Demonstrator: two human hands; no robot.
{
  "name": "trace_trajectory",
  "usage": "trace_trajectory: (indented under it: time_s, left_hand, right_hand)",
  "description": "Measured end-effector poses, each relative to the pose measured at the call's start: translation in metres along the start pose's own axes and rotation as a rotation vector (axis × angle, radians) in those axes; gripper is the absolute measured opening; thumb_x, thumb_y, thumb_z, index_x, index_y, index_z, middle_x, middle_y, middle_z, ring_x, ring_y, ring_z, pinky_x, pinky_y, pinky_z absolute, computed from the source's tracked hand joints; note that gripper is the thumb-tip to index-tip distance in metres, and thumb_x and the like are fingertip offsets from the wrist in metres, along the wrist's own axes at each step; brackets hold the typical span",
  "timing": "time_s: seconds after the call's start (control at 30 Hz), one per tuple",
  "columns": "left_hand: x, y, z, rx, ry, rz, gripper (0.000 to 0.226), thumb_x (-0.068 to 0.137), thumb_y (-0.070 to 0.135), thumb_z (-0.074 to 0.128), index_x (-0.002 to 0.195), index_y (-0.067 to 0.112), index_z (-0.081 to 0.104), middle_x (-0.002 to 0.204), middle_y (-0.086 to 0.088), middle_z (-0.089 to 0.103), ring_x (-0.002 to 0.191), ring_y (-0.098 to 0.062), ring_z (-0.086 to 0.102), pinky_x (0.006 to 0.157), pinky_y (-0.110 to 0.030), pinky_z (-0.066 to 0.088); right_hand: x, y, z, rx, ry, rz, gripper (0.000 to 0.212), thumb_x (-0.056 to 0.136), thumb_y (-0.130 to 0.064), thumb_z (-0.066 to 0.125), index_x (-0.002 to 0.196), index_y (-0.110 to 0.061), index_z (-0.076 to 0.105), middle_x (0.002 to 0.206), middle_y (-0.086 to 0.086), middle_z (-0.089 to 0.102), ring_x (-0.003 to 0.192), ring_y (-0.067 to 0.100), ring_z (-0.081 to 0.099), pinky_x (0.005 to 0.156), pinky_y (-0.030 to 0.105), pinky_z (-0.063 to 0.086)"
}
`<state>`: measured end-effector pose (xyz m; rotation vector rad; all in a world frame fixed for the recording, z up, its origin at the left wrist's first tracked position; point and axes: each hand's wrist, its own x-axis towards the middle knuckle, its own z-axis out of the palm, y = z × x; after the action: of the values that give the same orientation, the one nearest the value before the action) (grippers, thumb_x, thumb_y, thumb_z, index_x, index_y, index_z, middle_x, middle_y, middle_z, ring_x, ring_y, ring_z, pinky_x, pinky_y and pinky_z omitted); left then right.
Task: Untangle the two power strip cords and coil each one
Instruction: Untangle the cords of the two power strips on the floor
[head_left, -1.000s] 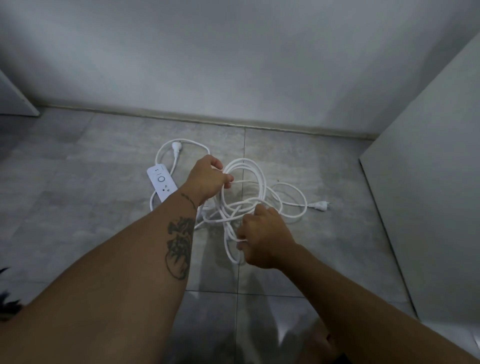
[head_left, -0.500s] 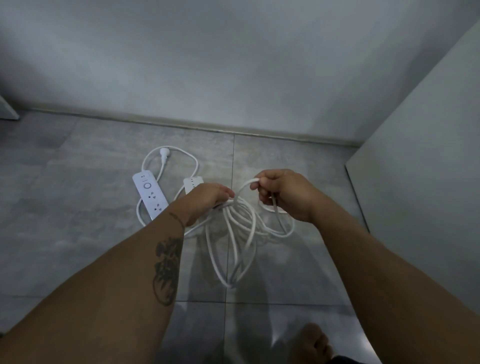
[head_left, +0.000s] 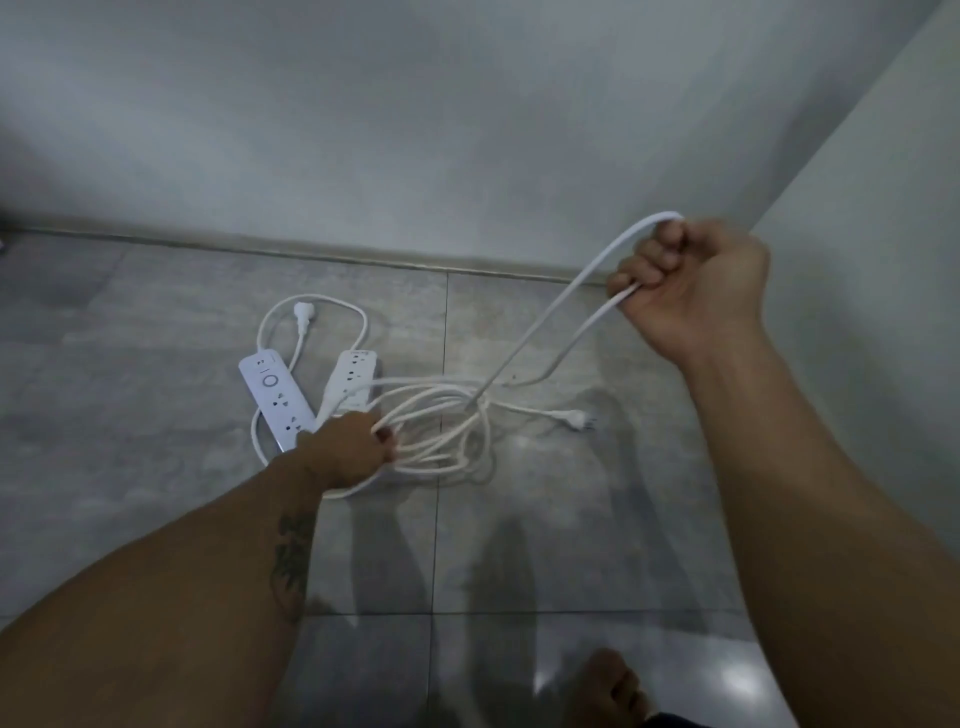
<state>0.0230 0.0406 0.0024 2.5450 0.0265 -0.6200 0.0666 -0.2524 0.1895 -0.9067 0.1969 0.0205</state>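
The right hand (head_left: 691, 291) is fisted around a raised loop of white cord (head_left: 566, 312); the left hand (head_left: 353, 452) clutches the tangled cords (head_left: 441, 431) on the floor (head_left: 130, 415). No label on either power strip (head_left: 275, 400) is readable.

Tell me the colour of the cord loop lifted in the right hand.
White, like both strips; the cord loop in the right hand shows clearly in the head view.

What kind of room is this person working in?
Probably a bare indoor corner of a home: grey floor tiles, plain pale walls meeting at a skirting strip, no furniture in view.
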Motion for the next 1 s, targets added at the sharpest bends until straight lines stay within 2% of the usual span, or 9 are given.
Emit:
trace_trajectory:
  time_s: [0.13,0.23,0.33,0.43,0.57,0.7,0.77,0.87,1.0]
  left_hand:
    - [-0.007,-0.011,0.009,-0.026,-0.004,-0.023,0.008,0.083,0.019,0.068,0.080,0.022,0.061,0.095,-0.004,0.065,0.099,-0.027,0.060,0.081,-0.030,0.043]
    - [-0.004,0.003,0.008,-0.033,-0.064,-0.023,0.024,0.080,0.013,0.069,0.103,0.016,0.063,0.111,-0.011,0.064,0.100,-0.026,0.057,0.078,-0.026,0.040]
    - [0.003,0.026,-0.001,0.003,-0.083,-0.115,0.053,0.078,0.026,0.070,0.127,0.020,0.053,0.134,-0.018,0.052,0.121,-0.032,0.048,0.097,-0.033,0.042]
    - [0.002,0.063,-0.010,0.111,-0.029,-0.135,0.067,0.076,0.040,0.068,0.136,0.026,0.041,0.149,-0.023,0.024,0.138,-0.043,0.025,0.112,-0.049,0.030]
    - [-0.004,0.101,-0.009,-0.228,-0.008,0.197,0.028,0.081,0.012,0.060,0.102,0.030,0.067,0.113,-0.009,0.065,0.096,-0.027,0.063,0.087,-0.042,0.055]
    - [-0.011,0.108,-0.020,-0.396,-0.084,0.268,0.028,0.080,0.005,0.059,0.066,0.024,0.073,0.086,-0.003,0.072,0.085,-0.021,0.066,0.086,-0.038,0.052]
    - [-0.010,0.110,-0.036,-0.473,-0.038,0.274,0.029,0.084,0.004,0.060,0.065,0.022,0.072,0.076,0.003,0.070,0.076,-0.015,0.062,0.078,-0.032,0.048]
    - [-0.009,0.119,-0.072,-0.424,0.029,0.325,0.024,0.087,0.007,0.062,0.073,0.022,0.075,0.071,0.005,0.068,0.068,-0.011,0.059,0.070,-0.029,0.050]
    - [-0.015,0.135,-0.121,-0.452,0.170,0.337,0.008,0.082,0.008,0.072,0.079,0.015,0.076,0.074,-0.009,0.072,0.060,-0.011,0.066,0.060,-0.022,0.057]
  right_hand:
    - [0.003,-0.025,-0.010,-0.015,0.023,-0.028,0.006,0.060,-0.022,0.043,0.060,-0.018,0.038,0.059,-0.003,0.018,0.051,0.014,0.014,0.055,0.026,0.025]
    - [0.004,-0.016,-0.008,-0.153,0.014,0.031,0.021,0.072,-0.024,0.048,0.059,-0.020,0.033,0.056,-0.003,0.019,0.052,0.014,0.014,0.054,0.026,0.022]
    - [0.007,-0.003,0.000,-0.271,-0.017,0.073,0.037,0.093,-0.030,0.051,0.060,-0.020,0.036,0.055,-0.003,0.024,0.049,0.013,0.021,0.053,0.025,0.026]
    - [0.012,0.009,0.011,-0.312,-0.032,0.064,0.034,0.097,-0.032,0.054,0.067,-0.019,0.046,0.052,-0.005,0.032,0.045,0.010,0.029,0.053,0.026,0.028]
    - [0.021,0.015,0.019,-0.335,0.036,0.023,0.032,0.097,-0.034,0.056,0.070,-0.018,0.050,0.051,-0.007,0.034,0.044,0.009,0.030,0.052,0.025,0.028]
    - [0.030,0.015,0.013,-0.402,0.260,-0.006,0.030,0.094,-0.035,0.062,0.071,-0.016,0.056,0.053,-0.005,0.034,0.044,0.010,0.031,0.050,0.023,0.029]
    - [0.031,0.019,0.005,-0.683,0.405,-0.095,0.017,0.090,-0.029,0.063,0.086,-0.013,0.065,0.063,-0.002,0.049,0.054,0.014,0.047,0.053,0.025,0.040]
    - [0.023,0.040,-0.014,-1.260,0.604,-0.310,0.032,0.080,-0.018,0.056,0.112,-0.015,0.056,0.106,0.008,0.060,0.101,0.027,0.056,0.084,0.030,0.044]
    - [0.003,0.077,-0.013,-1.294,0.305,-0.427,0.021,0.070,-0.005,0.052,0.087,-0.018,0.055,0.100,0.009,0.056,0.086,0.021,0.051,0.067,0.018,0.033]
